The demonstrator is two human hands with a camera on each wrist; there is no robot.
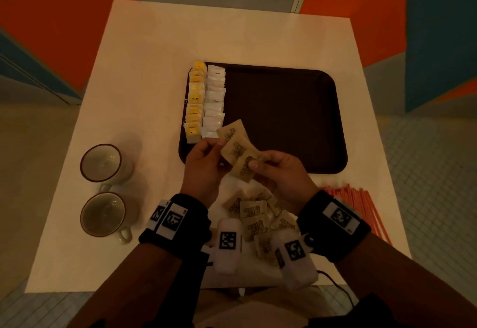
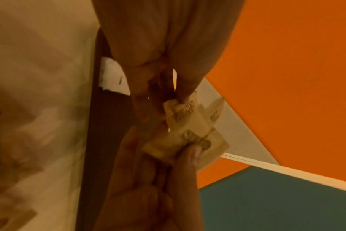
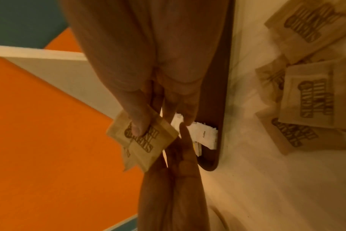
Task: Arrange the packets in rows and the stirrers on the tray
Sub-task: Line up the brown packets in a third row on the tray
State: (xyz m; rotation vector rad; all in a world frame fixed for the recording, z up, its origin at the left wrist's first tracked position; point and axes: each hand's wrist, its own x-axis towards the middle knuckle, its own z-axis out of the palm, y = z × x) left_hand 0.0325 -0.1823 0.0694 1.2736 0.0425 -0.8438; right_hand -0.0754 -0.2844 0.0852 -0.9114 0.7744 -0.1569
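Both hands hold a small fan of brown sugar packets point(image 1: 236, 149) just above the near left corner of the dark tray point(image 1: 284, 118). My left hand point(image 1: 206, 156) pinches their upper left end, and my right hand point(image 1: 271, 163) pinches the lower right end with thumb on top. The same brown packets point(image 2: 190, 129) point(image 3: 142, 139) show between the fingers in both wrist views. On the tray's left side lie a row of yellow packets point(image 1: 195, 100) and a row of white packets point(image 1: 214, 100). Orange stirrers point(image 1: 361, 206) lie on the table at the right.
A loose pile of brown packets point(image 1: 255, 216) lies on the white table point(image 1: 144, 69) between my wrists. Two empty mugs point(image 1: 103, 162) point(image 1: 104, 215) stand at the left. The tray's middle and right are bare.
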